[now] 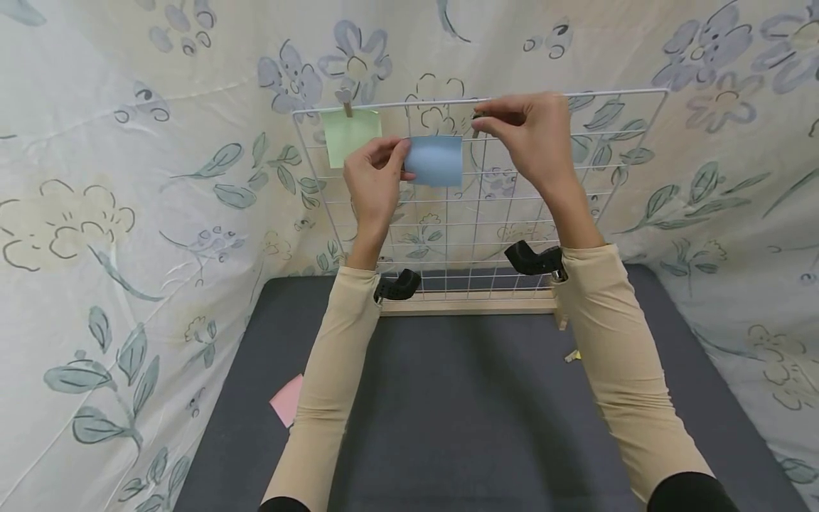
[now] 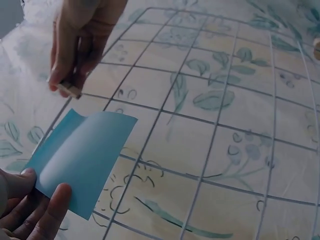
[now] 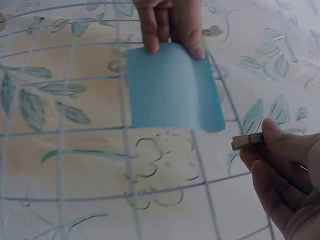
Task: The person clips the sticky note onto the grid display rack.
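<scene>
A blue sheet of paper (image 1: 436, 161) is pinched along its left edge by my left hand (image 1: 376, 174), held in front of the white wire grid (image 1: 505, 200). In the left wrist view the blue paper (image 2: 85, 160) bows slightly. My right hand (image 1: 536, 139) pinches a small wooden clothespin (image 3: 248, 141) between thumb and fingers, near the grid's top bar. The clothespin and the blue paper are apart in the right wrist view. To the left, a green sheet of paper (image 1: 350, 135) hangs from the top bar under another clothespin (image 1: 348, 109).
The grid stands in a wooden base (image 1: 470, 306) on a dark table (image 1: 448, 398). A pink paper (image 1: 287, 400) lies left, partly behind the left sleeve. A small yellow item (image 1: 573, 355) lies beside the right sleeve. Floral cloth (image 1: 147, 213) hangs behind and at the sides.
</scene>
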The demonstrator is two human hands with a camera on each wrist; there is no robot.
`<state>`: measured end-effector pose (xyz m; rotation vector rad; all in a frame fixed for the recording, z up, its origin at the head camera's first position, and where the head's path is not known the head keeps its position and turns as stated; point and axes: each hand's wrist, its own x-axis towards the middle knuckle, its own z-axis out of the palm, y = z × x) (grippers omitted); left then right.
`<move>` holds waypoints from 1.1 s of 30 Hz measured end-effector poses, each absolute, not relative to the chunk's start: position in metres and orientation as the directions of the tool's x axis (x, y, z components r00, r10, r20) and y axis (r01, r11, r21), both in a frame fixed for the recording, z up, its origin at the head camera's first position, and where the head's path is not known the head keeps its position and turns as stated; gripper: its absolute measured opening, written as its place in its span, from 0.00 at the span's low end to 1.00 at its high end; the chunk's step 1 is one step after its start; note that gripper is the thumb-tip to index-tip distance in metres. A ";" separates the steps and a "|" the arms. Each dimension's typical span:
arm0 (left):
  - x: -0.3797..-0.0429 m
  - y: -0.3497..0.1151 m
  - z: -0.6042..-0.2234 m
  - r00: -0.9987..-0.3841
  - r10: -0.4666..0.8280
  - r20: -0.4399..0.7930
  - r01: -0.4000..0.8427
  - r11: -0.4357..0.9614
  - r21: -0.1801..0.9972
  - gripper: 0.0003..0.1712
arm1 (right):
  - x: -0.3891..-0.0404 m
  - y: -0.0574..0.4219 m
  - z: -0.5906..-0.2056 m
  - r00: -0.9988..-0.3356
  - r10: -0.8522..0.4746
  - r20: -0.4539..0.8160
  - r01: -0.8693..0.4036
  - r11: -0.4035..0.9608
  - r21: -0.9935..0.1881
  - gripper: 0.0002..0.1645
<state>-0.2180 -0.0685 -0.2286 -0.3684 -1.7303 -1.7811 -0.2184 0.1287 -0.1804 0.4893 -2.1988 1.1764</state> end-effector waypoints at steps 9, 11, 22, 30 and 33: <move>-0.216 -0.063 -0.204 -0.778 -0.271 0.567 0.574 0.058 0.817 0.08 | -0.228 0.103 -0.147 -0.751 -0.114 0.651 -0.610 0.500 -0.615 0.14; -0.224 -0.063 -0.205 -0.781 -0.269 0.563 0.573 0.049 0.818 0.09 | -0.232 0.098 -0.144 -0.749 -0.133 0.649 -0.617 0.498 -0.610 0.13; -0.240 -0.067 -0.206 -0.758 -0.272 0.593 0.608 0.038 0.793 0.10 | -0.246 0.093 -0.142 -0.780 -0.151 0.607 -0.587 0.514 -0.626 0.14; -0.240 -0.066 -0.206 -0.767 -0.272 0.581 0.600 0.017 0.800 0.09 | -0.247 0.090 -0.141 -0.791 -0.153 0.592 -0.576 0.510 -0.638 0.14; -0.240 -0.067 -0.205 -0.773 -0.278 0.569 0.594 -0.007 0.804 0.09 | -0.247 0.087 -0.141 -0.801 -0.161 0.576 -0.564 0.526 -0.636 0.14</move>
